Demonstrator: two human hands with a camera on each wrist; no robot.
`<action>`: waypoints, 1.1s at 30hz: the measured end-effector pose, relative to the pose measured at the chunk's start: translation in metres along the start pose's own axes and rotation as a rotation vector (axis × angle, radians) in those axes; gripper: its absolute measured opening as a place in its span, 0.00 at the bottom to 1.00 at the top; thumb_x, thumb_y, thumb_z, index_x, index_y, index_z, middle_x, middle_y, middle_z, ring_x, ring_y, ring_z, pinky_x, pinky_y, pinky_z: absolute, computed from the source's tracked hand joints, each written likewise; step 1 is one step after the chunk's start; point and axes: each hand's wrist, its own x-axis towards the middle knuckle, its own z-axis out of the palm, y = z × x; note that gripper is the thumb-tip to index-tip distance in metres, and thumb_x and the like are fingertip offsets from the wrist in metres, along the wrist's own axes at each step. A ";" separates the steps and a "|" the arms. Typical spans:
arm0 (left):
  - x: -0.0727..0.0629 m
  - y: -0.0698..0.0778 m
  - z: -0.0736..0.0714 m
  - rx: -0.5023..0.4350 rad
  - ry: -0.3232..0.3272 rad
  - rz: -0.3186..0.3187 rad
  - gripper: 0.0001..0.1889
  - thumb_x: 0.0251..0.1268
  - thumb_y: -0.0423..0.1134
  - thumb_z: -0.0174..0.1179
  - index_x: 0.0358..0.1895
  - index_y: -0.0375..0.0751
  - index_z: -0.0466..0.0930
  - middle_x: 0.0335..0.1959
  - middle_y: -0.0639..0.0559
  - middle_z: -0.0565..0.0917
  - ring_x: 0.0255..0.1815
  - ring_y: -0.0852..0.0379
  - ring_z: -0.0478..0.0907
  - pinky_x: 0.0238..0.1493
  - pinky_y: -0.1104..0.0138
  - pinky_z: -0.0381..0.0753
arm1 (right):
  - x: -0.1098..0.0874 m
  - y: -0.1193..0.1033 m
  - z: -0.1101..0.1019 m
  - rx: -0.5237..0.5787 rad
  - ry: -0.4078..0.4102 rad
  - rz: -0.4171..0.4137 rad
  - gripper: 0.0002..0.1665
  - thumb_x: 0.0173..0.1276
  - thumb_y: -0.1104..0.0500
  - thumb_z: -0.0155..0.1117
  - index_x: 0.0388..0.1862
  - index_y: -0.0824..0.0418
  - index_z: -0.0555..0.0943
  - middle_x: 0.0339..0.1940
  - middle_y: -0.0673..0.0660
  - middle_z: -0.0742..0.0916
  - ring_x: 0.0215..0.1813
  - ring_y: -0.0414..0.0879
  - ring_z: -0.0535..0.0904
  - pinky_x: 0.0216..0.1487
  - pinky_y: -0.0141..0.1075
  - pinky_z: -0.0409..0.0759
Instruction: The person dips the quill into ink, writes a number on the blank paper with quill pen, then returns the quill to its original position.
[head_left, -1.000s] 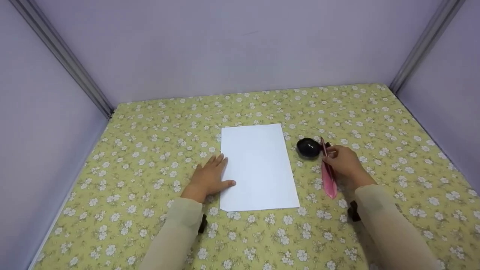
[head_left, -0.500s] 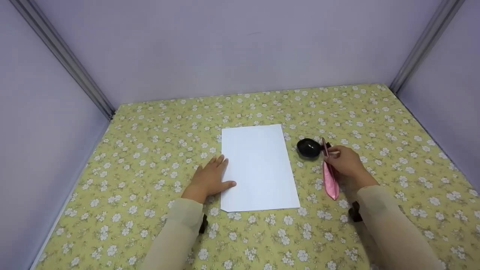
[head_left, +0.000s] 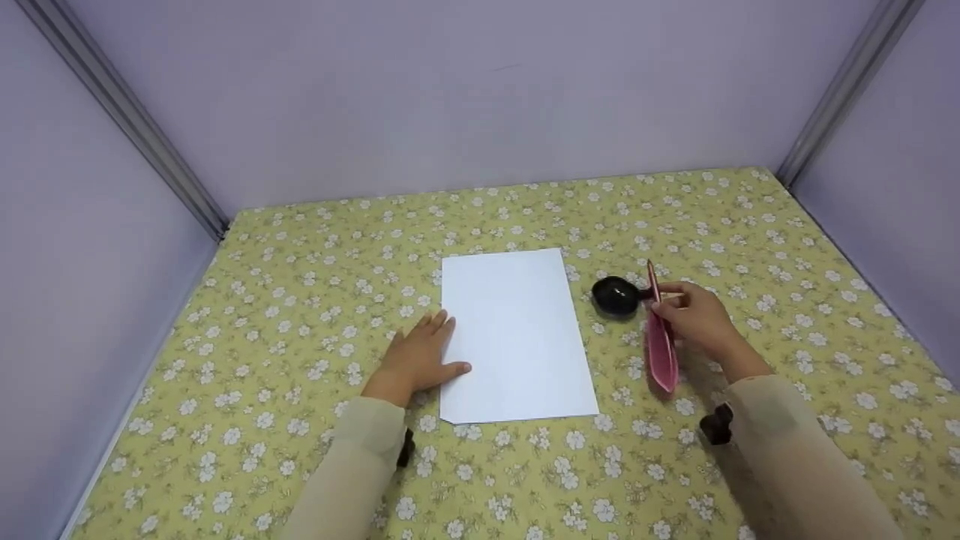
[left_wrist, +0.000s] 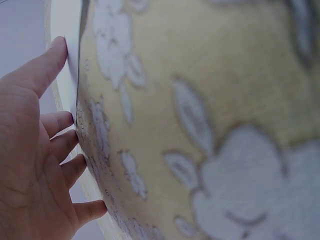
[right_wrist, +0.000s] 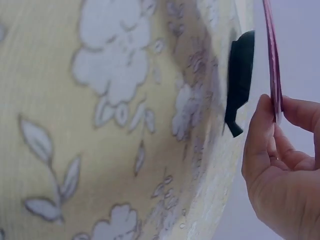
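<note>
My left hand (head_left: 416,356) rests with spread fingers on the left edge of a white paper sheet (head_left: 517,337), its thumb lying on the paper. In the left wrist view the fingertips of the left hand (left_wrist: 30,150) meet the sheet's edge and the cloth. My right hand (head_left: 697,319) pinches a thin, shiny pink pouch-like packet (head_left: 661,356) between thumb and fingers, held edge-on. The right wrist view shows the packet (right_wrist: 272,55) upright in the grip. Just left of it sits a black round scoop (head_left: 616,297) with a short handle, partly hidden behind the packet.
A yellow cloth with white flowers (head_left: 315,300) covers the table. Pale walls (head_left: 480,97) stand behind and at both sides, with metal posts at the back corners. Dark wrist cameras (head_left: 718,424) hang under the sleeves.
My right hand has lifted the pink packet slightly and moved a little to the right with it. The left hand, sheet and black scoop stay where they were.
</note>
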 end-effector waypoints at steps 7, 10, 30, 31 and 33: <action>0.000 -0.002 0.001 -0.011 0.007 -0.004 0.45 0.63 0.65 0.53 0.76 0.45 0.49 0.77 0.51 0.46 0.76 0.48 0.41 0.69 0.42 0.42 | -0.006 -0.004 0.006 0.100 -0.040 -0.124 0.24 0.76 0.62 0.50 0.67 0.66 0.61 0.51 0.71 0.75 0.36 0.44 0.80 0.33 0.37 0.83; 0.001 -0.002 0.001 -0.013 0.006 -0.009 0.45 0.63 0.65 0.53 0.76 0.46 0.49 0.77 0.52 0.46 0.76 0.48 0.41 0.69 0.41 0.42 | -0.007 -0.005 0.009 0.109 -0.048 -0.158 0.20 0.77 0.64 0.45 0.65 0.68 0.64 0.47 0.69 0.74 0.32 0.43 0.76 0.29 0.35 0.81; 0.000 0.000 0.001 -0.006 0.010 -0.013 0.45 0.62 0.65 0.54 0.76 0.46 0.49 0.77 0.52 0.47 0.76 0.48 0.41 0.69 0.42 0.43 | -0.019 -0.004 0.005 0.197 -0.112 -0.268 0.25 0.73 0.65 0.52 0.69 0.67 0.67 0.55 0.68 0.75 0.47 0.44 0.81 0.44 0.37 0.82; 0.000 0.000 0.001 -0.007 0.011 -0.014 0.45 0.62 0.65 0.54 0.76 0.46 0.49 0.77 0.52 0.47 0.76 0.48 0.41 0.69 0.42 0.43 | -0.018 -0.003 0.006 0.178 -0.105 -0.276 0.26 0.72 0.65 0.54 0.68 0.67 0.68 0.53 0.68 0.75 0.47 0.44 0.80 0.45 0.36 0.82; 0.000 0.000 0.001 -0.011 0.013 -0.015 0.45 0.62 0.65 0.54 0.76 0.46 0.50 0.77 0.52 0.47 0.76 0.48 0.41 0.69 0.42 0.43 | -0.017 -0.001 0.007 0.141 -0.083 -0.287 0.26 0.71 0.66 0.57 0.67 0.68 0.69 0.52 0.68 0.76 0.46 0.44 0.80 0.44 0.34 0.82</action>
